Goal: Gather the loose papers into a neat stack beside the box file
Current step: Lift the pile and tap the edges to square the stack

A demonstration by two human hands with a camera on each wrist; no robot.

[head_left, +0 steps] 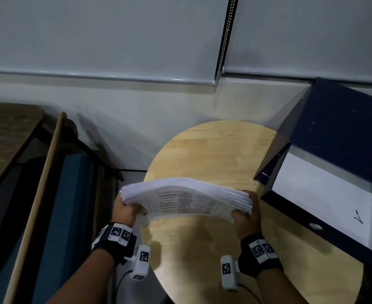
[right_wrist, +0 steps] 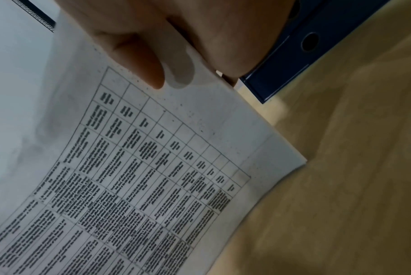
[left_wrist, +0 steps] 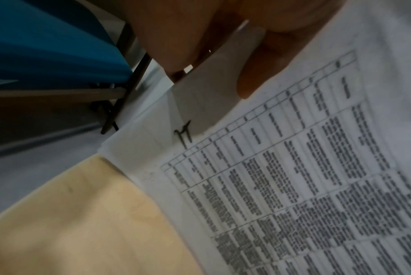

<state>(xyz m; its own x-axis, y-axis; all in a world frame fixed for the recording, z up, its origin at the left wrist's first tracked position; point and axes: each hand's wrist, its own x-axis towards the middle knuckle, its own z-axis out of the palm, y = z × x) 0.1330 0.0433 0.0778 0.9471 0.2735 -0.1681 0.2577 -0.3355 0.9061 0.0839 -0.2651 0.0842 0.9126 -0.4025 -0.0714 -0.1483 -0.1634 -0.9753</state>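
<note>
Papers [head_left: 186, 197] held as one bowed stack at lower centre of head view, above round table [head_left: 213, 150]. Left hand [head_left: 124, 210] clamps left end, right hand [head_left: 245, 216] clamps right end, thumbs on printed sheet. Box file [head_left: 334, 163] at right, open, just beside stack.

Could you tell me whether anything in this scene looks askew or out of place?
Yes: the box file sits tilted over the table's right edge, and the papers both hands hold bow upward, edges fanned unevenly.
</note>
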